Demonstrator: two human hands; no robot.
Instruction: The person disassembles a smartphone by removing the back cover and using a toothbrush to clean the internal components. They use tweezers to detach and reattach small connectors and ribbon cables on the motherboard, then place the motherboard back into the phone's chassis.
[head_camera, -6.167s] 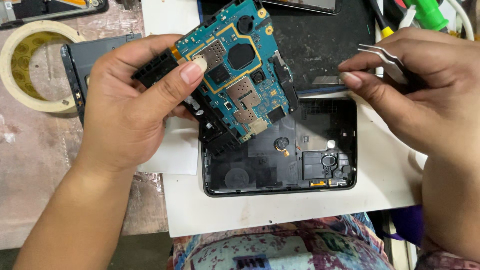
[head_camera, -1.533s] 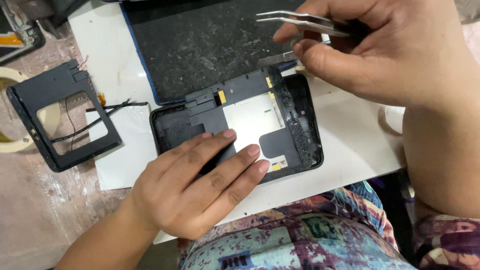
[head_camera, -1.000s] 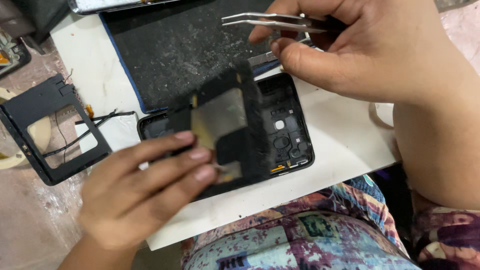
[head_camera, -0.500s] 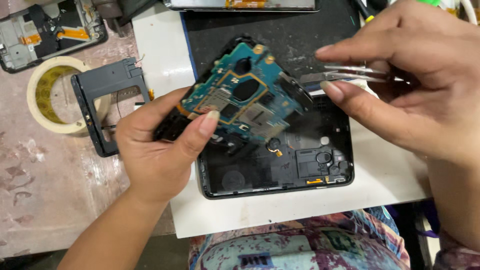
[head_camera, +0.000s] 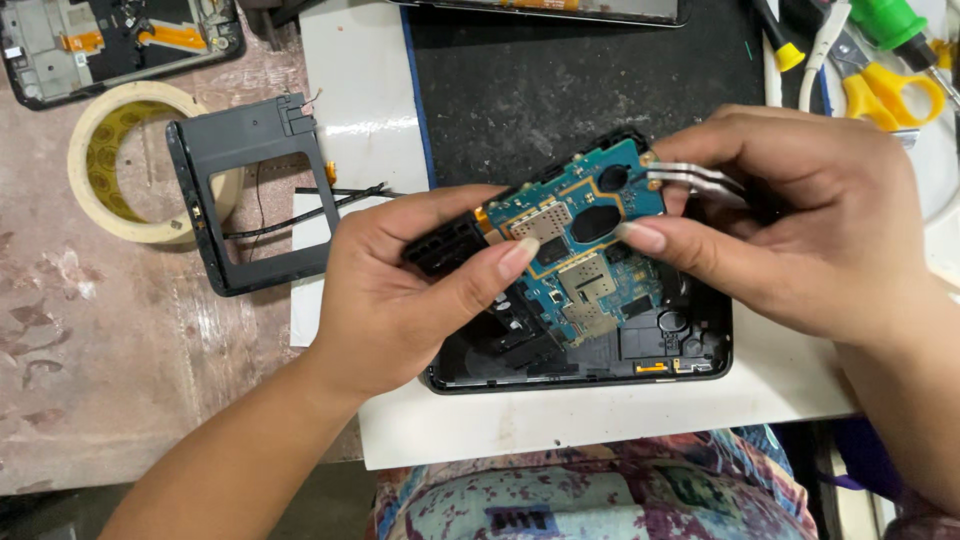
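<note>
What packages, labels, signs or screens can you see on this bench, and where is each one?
Screen panel: top edge of the head view, behind the black mat; a long dark glossy slab, mostly cut off.
Opened phone: top left corner of the bench; dark frame with orange ribbon strips, insides showing, no lit display.
No packages, labels or signs show.

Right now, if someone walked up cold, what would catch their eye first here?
First the blue circuit board at centre, tilted up over the open black phone shell on the white board. The left hand grips its left end, while the right hand pinches metal tweezers against its upper right corner. A roll of tape and a black frame lie at far left.
</note>
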